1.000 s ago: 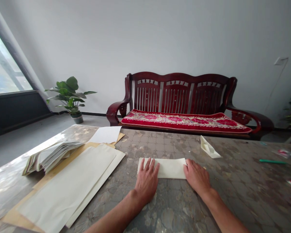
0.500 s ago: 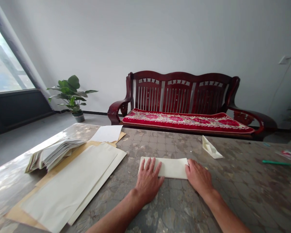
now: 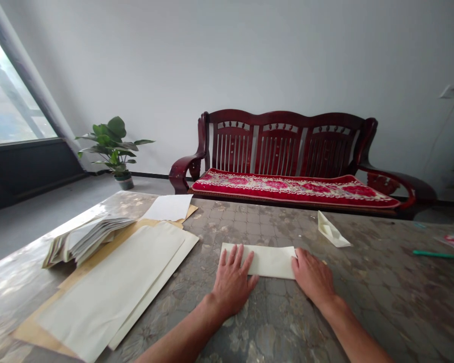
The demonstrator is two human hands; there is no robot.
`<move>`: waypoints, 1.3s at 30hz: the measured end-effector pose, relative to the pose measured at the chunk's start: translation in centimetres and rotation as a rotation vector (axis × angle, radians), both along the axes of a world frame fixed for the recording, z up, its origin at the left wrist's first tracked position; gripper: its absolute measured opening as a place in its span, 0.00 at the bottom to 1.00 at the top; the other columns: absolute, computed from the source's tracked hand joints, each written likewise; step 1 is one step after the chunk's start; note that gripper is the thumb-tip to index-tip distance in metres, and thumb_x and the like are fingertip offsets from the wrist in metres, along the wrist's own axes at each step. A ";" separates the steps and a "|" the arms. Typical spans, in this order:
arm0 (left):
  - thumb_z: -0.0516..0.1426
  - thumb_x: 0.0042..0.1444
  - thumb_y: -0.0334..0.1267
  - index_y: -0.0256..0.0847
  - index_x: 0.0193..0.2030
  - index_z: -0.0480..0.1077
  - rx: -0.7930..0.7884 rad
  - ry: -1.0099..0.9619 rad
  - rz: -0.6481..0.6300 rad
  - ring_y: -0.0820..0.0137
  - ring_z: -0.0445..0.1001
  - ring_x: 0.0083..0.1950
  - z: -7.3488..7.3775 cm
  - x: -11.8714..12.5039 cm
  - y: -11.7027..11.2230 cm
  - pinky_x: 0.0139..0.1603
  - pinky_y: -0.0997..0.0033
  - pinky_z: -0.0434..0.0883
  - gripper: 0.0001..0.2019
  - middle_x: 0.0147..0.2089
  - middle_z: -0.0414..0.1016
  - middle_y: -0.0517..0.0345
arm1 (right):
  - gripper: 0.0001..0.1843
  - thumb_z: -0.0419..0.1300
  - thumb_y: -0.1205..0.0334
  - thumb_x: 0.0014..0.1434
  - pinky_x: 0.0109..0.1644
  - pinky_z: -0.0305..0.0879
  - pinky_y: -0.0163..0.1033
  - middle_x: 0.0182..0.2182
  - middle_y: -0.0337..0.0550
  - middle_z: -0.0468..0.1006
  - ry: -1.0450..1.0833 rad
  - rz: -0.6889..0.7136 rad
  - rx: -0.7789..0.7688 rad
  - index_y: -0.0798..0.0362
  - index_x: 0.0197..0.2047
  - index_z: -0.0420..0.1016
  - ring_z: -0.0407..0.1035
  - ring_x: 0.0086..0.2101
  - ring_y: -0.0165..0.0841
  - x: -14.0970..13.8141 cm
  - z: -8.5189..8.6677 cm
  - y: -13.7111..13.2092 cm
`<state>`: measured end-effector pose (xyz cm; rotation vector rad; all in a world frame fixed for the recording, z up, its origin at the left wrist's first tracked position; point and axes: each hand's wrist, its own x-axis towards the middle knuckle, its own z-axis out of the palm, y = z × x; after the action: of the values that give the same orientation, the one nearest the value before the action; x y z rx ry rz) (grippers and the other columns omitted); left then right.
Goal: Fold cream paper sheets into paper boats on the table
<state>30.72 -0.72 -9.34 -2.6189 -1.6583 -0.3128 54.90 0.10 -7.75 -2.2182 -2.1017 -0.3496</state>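
A folded strip of cream paper (image 3: 274,262) lies flat on the patterned table in front of me. My left hand (image 3: 232,282) rests on its left part, fingers stretched out and spread. At the right end of the strip, my right hand (image 3: 313,275) is closed with its fingers curled, and thumb and index finger take the paper's edge between them. The right fingertips are partly hidden. Beyond that hand sits a folded paper boat (image 3: 332,231), touched by neither hand.
On the left, large cream sheets (image 3: 117,282) lie over brown paper (image 3: 34,333). Beside them are a thick stack of folded papers (image 3: 94,237) and a white sheet (image 3: 168,206). A green pen-like stick (image 3: 435,254) lies right. A wooden bench (image 3: 276,146) stands behind the table (image 3: 280,322).
The whole view has shifted slightly, so things appear a little further right. Both hands keep their places on the paper strip.
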 end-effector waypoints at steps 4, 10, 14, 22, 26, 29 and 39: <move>0.47 0.65 0.55 0.50 0.70 0.55 -0.002 0.000 -0.003 0.51 0.49 0.73 0.0 -0.1 0.1 0.69 0.41 0.51 0.29 0.73 0.52 0.46 | 0.10 0.48 0.62 0.67 0.33 0.57 0.38 0.39 0.46 0.79 0.011 -0.020 -0.018 0.52 0.40 0.69 0.75 0.37 0.38 -0.2 0.4 -0.1; 0.43 0.68 0.49 0.58 0.68 0.57 -0.071 0.005 0.044 0.52 0.49 0.73 0.2 -0.1 0.6 0.69 0.41 0.52 0.23 0.73 0.52 0.53 | 0.09 0.49 0.60 0.67 0.33 0.57 0.37 0.39 0.44 0.80 0.039 -0.057 -0.044 0.51 0.38 0.69 0.76 0.38 0.37 -0.1 0.9 -0.2; 0.45 0.67 0.48 0.56 0.68 0.57 -0.048 0.004 0.068 0.52 0.48 0.73 -0.2 0.1 0.9 0.69 0.42 0.51 0.23 0.73 0.52 0.52 | 0.09 0.51 0.56 0.66 0.33 0.58 0.37 0.41 0.44 0.80 0.083 -0.095 -0.037 0.50 0.41 0.69 0.76 0.38 0.38 0.2 1.0 -0.4; 0.47 0.66 0.48 0.57 0.68 0.57 -0.012 0.002 0.070 0.52 0.48 0.73 -0.8 0.1 0.9 0.69 0.41 0.50 0.24 0.73 0.52 0.51 | 0.20 0.48 0.57 0.67 0.38 0.65 0.39 0.47 0.49 0.80 0.226 -0.121 -0.021 0.51 0.60 0.63 0.76 0.41 0.40 0.9 0.7 -0.3; 0.47 0.66 0.48 0.56 0.69 0.57 0.005 0.003 0.072 0.51 0.48 0.73 -0.9 0.1 0.9 0.69 0.41 0.50 0.24 0.73 0.52 0.51 | 0.20 0.48 0.59 0.67 0.40 0.67 0.40 0.47 0.49 0.80 0.258 -0.117 -0.040 0.51 0.60 0.64 0.76 0.42 0.40 1.2 0.7 -0.2; 0.46 0.66 0.48 0.56 0.69 0.56 0.033 0.004 0.065 0.52 0.49 0.73 -1.1 0.1 0.9 0.69 0.41 0.50 0.24 0.73 0.53 0.51 | 0.21 0.48 0.61 0.67 0.42 0.67 0.40 0.51 0.49 0.78 0.232 -0.069 -0.044 0.51 0.61 0.64 0.75 0.45 0.40 1.6 0.6 -0.4; 0.46 0.67 0.49 0.54 0.69 0.57 0.075 -0.001 0.069 0.52 0.51 0.72 -1.5 0.2 1.0 0.68 0.41 0.51 0.24 0.72 0.54 0.49 | 0.22 0.47 0.64 0.64 0.47 0.66 0.39 0.48 0.48 0.79 0.376 0.106 -0.021 0.54 0.60 0.67 0.74 0.45 0.37 4.0 -0.3 -0.8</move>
<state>30.90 0.32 -10.88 -2.5025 -1.6974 -0.3668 58.91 -0.72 -8.02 -1.9812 -2.0098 0.0924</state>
